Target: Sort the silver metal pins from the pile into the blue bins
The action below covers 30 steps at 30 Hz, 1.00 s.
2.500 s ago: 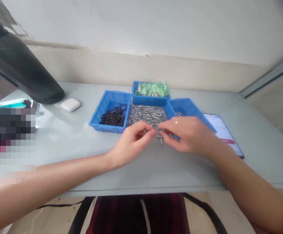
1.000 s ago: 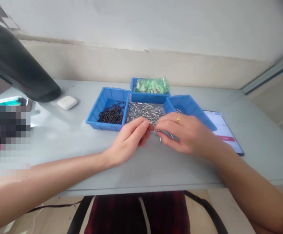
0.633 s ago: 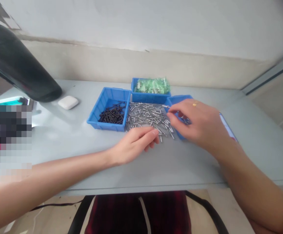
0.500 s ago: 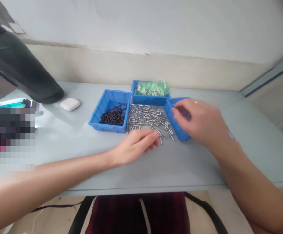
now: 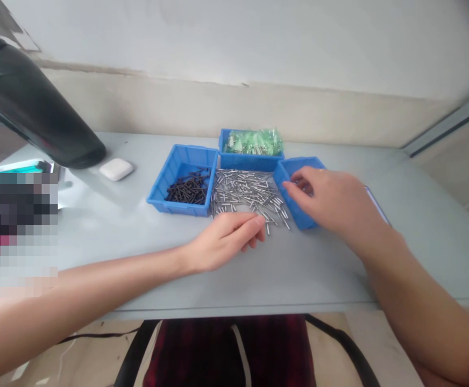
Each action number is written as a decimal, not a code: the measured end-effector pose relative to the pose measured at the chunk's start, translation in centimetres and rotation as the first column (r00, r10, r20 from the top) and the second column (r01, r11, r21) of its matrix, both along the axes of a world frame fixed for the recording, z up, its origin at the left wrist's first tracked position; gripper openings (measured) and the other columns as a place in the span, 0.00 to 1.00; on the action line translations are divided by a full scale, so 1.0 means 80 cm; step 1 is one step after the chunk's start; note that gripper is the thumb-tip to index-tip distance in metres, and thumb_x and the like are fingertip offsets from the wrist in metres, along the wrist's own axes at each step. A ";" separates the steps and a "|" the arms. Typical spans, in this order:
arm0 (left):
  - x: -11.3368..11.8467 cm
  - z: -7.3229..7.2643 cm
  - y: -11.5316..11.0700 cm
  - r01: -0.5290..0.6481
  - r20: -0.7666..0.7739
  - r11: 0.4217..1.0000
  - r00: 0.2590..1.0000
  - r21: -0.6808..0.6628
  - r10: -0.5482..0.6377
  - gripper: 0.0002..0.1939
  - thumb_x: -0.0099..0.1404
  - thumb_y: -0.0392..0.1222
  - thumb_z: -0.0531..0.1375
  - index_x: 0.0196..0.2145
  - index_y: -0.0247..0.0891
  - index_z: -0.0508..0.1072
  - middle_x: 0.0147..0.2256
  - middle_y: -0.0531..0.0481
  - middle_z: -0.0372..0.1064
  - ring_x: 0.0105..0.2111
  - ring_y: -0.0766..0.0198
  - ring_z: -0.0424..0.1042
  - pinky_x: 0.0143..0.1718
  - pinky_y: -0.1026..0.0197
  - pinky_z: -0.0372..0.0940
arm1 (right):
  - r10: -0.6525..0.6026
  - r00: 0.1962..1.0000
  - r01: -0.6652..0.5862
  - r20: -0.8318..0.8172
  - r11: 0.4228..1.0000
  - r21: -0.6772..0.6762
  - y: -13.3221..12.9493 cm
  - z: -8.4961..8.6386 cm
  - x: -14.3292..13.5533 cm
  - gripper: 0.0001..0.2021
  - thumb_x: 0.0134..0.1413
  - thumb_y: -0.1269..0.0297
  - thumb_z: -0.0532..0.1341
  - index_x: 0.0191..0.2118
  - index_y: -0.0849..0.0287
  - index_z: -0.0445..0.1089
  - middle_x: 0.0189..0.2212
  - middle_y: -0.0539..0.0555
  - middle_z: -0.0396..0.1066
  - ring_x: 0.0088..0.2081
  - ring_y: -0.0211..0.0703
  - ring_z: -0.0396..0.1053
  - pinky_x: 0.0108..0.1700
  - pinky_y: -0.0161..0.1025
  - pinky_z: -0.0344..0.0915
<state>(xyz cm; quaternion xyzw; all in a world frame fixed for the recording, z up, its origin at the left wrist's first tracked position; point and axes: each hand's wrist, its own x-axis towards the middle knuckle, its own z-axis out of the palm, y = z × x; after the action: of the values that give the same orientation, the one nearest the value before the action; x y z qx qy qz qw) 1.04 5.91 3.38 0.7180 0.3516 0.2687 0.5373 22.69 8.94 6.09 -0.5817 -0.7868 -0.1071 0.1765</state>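
My left hand (image 5: 228, 239) rests on the grey table at the near edge of a loose pile of silver pin-like metal pieces (image 5: 244, 191). Its fingers are curled closed, and what they hold, if anything, is hidden. My right hand (image 5: 335, 201) is over the right blue bin (image 5: 305, 217), thumb and forefinger bent towards each other in a loose pinch. Nothing can be made out between those fingertips. The hand covers much of this bin, so its contents are mostly hidden. Dark screw-like pieces (image 5: 188, 188) fill part of the left blue bin (image 5: 160, 207).
Behind the pile, a third blue bin (image 5: 250, 161) holds green plastic bags (image 5: 254, 142) with metal pieces. A white case (image 5: 116, 169) and a tall dark bottle (image 5: 52, 107) stand left. A flat thin object (image 5: 377, 205) lies beyond my right wrist. The wall (image 5: 157, 102) borders the table's back.
My right hand has shifted slightly and stays over the right bin; more of the flat object behind its wrist shows. My left hand has kept its place and curl. The view has tilted slightly.
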 end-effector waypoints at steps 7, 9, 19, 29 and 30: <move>0.000 0.002 0.000 0.023 -0.035 1.000 0.999 -0.016 -0.024 0.22 0.71 0.50 0.46 0.29 0.34 0.70 0.24 0.53 0.64 0.26 0.69 0.64 0.31 0.67 0.60 | -0.053 0.996 0.056 0.072 0.997 -0.043 -0.004 0.001 -0.005 0.15 0.61 0.56 0.52 0.37 0.59 0.71 0.28 0.55 0.74 0.29 0.45 0.68 0.27 0.37 0.53; 0.000 0.002 0.000 0.025 -0.038 1.000 0.999 -0.008 -0.025 0.22 0.71 0.50 0.46 0.29 0.34 0.70 0.24 0.53 0.64 0.26 0.69 0.64 0.32 0.67 0.60 | -0.013 0.998 0.013 0.053 1.000 0.008 -0.007 0.004 -0.006 0.14 0.62 0.58 0.52 0.39 0.59 0.71 0.31 0.57 0.74 0.33 0.47 0.69 0.30 0.38 0.57; -0.002 -0.002 -0.001 0.046 -0.039 0.998 0.998 0.040 -0.044 0.21 0.71 0.48 0.46 0.30 0.34 0.70 0.25 0.53 0.65 0.27 0.70 0.64 0.33 0.67 0.61 | 0.581 0.810 -0.583 0.076 0.813 -0.003 -0.018 -0.004 -0.023 0.10 0.62 0.67 0.53 0.39 0.61 0.71 0.35 0.58 0.72 0.40 0.47 0.68 0.41 0.41 0.64; -0.003 -0.002 -0.001 0.062 -0.067 0.994 0.996 0.094 -0.056 0.20 0.71 0.47 0.47 0.30 0.34 0.70 0.25 0.53 0.66 0.27 0.70 0.65 0.33 0.68 0.60 | 0.552 0.829 -0.514 0.087 0.814 -0.272 -0.018 -0.010 -0.030 0.07 0.60 0.67 0.56 0.39 0.62 0.70 0.38 0.59 0.72 0.42 0.47 0.67 0.39 0.39 0.63; -0.003 -0.002 -0.001 0.065 -0.071 0.993 0.996 0.098 -0.058 0.20 0.71 0.47 0.47 0.30 0.34 0.71 0.25 0.53 0.66 0.27 0.70 0.65 0.33 0.68 0.60 | 0.543 0.835 -0.498 0.090 0.815 -0.297 -0.018 -0.009 -0.030 0.06 0.60 0.67 0.56 0.38 0.61 0.70 0.38 0.58 0.72 0.42 0.46 0.68 0.38 0.38 0.63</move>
<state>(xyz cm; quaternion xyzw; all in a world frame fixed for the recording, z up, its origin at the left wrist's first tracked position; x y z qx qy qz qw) 0.81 5.82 3.26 0.7631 0.3335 0.2449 0.4964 20.27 7.47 5.33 -0.3499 -0.9353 0.0007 0.0527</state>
